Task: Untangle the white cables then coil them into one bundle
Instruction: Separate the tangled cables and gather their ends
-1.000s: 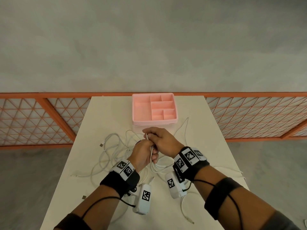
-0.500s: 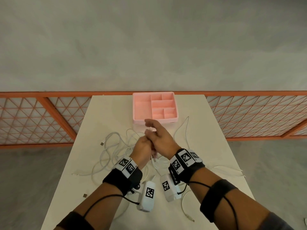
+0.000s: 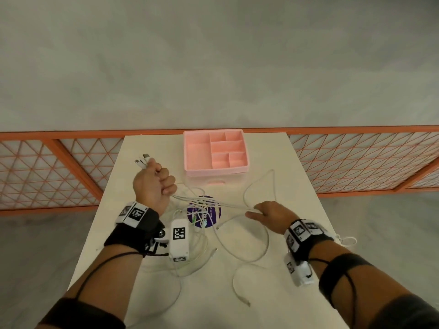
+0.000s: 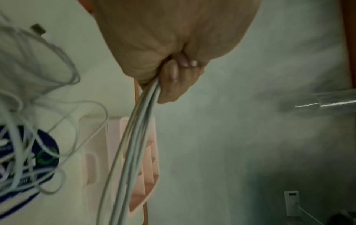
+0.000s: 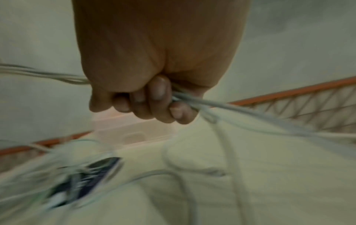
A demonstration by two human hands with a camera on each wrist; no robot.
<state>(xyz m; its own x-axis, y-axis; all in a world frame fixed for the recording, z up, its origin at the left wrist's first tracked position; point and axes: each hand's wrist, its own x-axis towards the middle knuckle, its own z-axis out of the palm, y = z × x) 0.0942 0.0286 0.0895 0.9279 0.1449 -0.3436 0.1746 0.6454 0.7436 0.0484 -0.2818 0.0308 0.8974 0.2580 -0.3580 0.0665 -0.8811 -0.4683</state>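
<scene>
Several white cables (image 3: 237, 243) lie looped over the white table (image 3: 292, 191). My left hand (image 3: 154, 184) is raised at the left in a fist around a bunch of them, and their plug ends (image 3: 142, 161) stick out above the thumb. The left wrist view shows the strands (image 4: 134, 137) leaving that fist (image 4: 173, 73). From there the cables run taut to the right into my right hand (image 3: 266, 213), which grips them (image 5: 221, 106) in curled fingers (image 5: 158, 97) near the table's right side. Slack loops hang beneath both hands.
A pink compartment tray (image 3: 190, 157) stands at the far middle of the table. A purple round sticker (image 3: 213, 214) lies under the cables between my hands. One loose cable end (image 3: 247, 302) reaches toward the near edge. An orange lattice fence (image 3: 356, 160) runs behind the table.
My hands, joined at the table's middle before, have pulled apart: the left went up and left with the plug ends, the right slid right along the cables, drawing them taut.
</scene>
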